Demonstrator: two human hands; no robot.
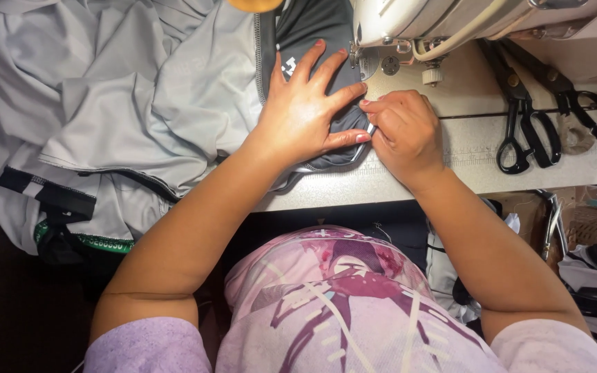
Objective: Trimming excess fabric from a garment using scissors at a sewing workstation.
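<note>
Sewing machine (450, 24): only the lower head shows; the rest is cut off at the top edge. Needle area is small and partly behind the fingertips, so needle position cannot be read. An orange object (253, 4) at the top edge is cropped beyond recognition. Items at the lower right, below the table edge, are cluttered and hard to identify.

Left hand (305, 110): open, fingers spread, palm pressed flat on the dark grey fabric panel (312, 31). Fingertips reach towards the machine's foot; thumb lies along the panel's lower edge.

Right hand (402, 131): fingers curled in, pinching the panel's folded edge just beside the left thumb. What lies inside the pinch is hidden by the fingers.

Dark panel: lies on the pale table (478, 148), under the left palm, its right edge between both hands, directly in front of the machine. It joins the light grey garment (126, 103), which is bunched to the left and hangs off the table edge.

Two pairs of black scissors (526, 124) lie on the table, well to the right of the right hand.
</note>
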